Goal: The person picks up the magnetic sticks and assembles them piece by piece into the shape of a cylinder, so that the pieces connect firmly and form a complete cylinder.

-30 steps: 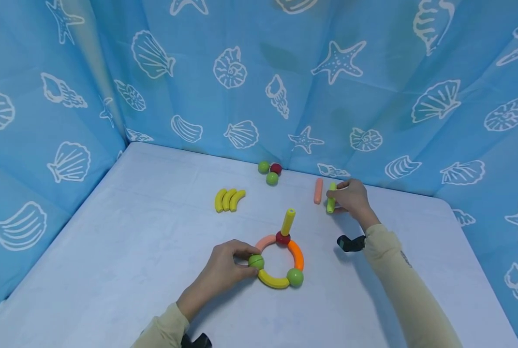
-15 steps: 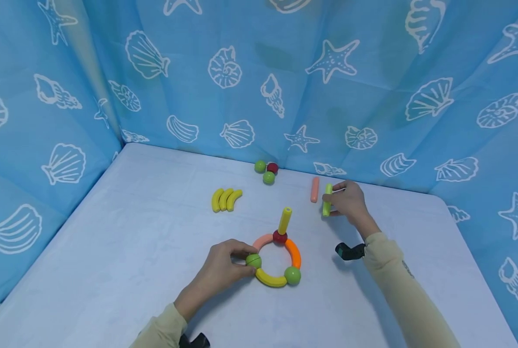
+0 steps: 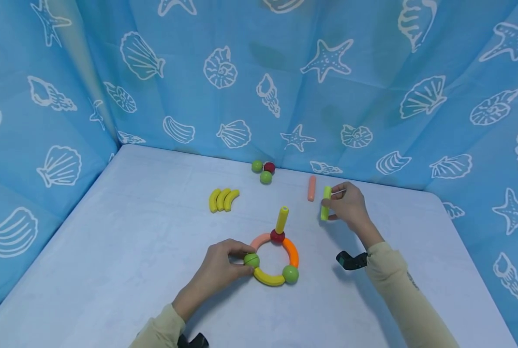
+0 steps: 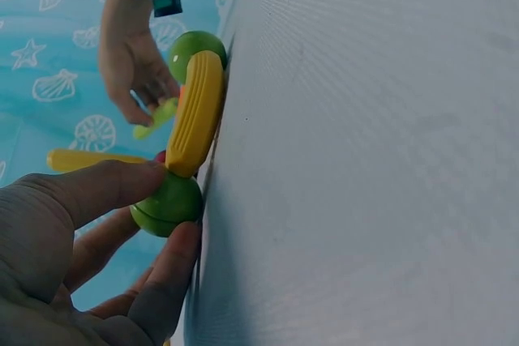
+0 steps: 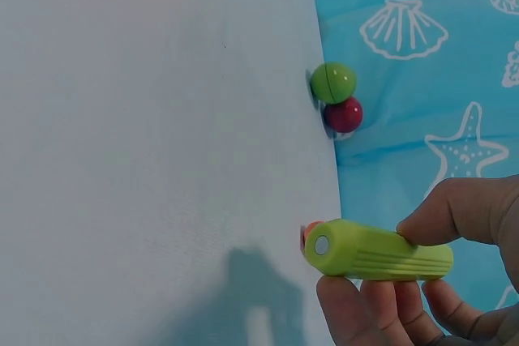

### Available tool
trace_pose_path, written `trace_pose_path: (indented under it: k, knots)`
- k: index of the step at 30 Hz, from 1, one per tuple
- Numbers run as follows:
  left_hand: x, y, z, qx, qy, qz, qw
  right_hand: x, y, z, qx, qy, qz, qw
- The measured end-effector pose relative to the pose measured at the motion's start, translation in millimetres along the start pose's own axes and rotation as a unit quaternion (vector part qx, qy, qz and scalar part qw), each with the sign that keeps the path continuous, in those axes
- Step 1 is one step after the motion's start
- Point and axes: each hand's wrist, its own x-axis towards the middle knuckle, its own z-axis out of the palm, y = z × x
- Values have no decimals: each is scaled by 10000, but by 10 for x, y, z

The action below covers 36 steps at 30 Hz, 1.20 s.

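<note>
My left hand (image 3: 219,266) pinches a green ball (image 3: 252,261) between thumb and fingers at the left of a ring lying on the table. The ring also has a yellow curved rod (image 3: 269,279), another green ball (image 3: 290,274), an orange curved rod (image 3: 291,252), a red ball (image 3: 278,236) and a pink curved rod (image 3: 260,240). A straight yellow rod (image 3: 282,220) stands up from the red ball. My right hand (image 3: 350,205) holds a light green straight rod (image 5: 381,255) just above the table; its end shows a round silvery disc.
A pink straight rod (image 3: 312,188) lies left of my right hand. At the back edge sit two loose green balls (image 3: 265,177) and a red ball (image 3: 269,167). Several yellow curved rods (image 3: 220,199) lie side by side further left. A blue shell-print curtain (image 3: 237,77) hangs behind the table.
The right hand has lifted the light green rod off the table and drawn it slightly nearer. The left hand stays on the green ball. The head view has shifted a little.
</note>
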Motion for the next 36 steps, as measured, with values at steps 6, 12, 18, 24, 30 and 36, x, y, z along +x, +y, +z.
trace_pose_path:
  k: [6, 12, 18, 24, 30, 36]
  knots:
    - [-1, -4, 4, -32, 1, 5, 10000, -72, 19, 2, 78, -67, -154, 9998]
    - [1, -14, 2, -52, 11, 45, 10000, -142, 41, 30, -30, -65, -218, 9997]
    - [2, -7, 2, -85, 26, 15, 10000, -211, 48, 71, 7, -82, -216, 9997]
    - [5, -8, 13, -39, 31, 15, 10000, -284, 57, 134, 90, 25, -145, 9999]
    - [1, -1, 16, 2, 24, -29, 10000, -401, 31, 150, 92, -54, -313, 9995]
    - [2, -3, 10, -35, -1, -43, 10000, -513, 32, 194, 117, 12, -567, 9983]
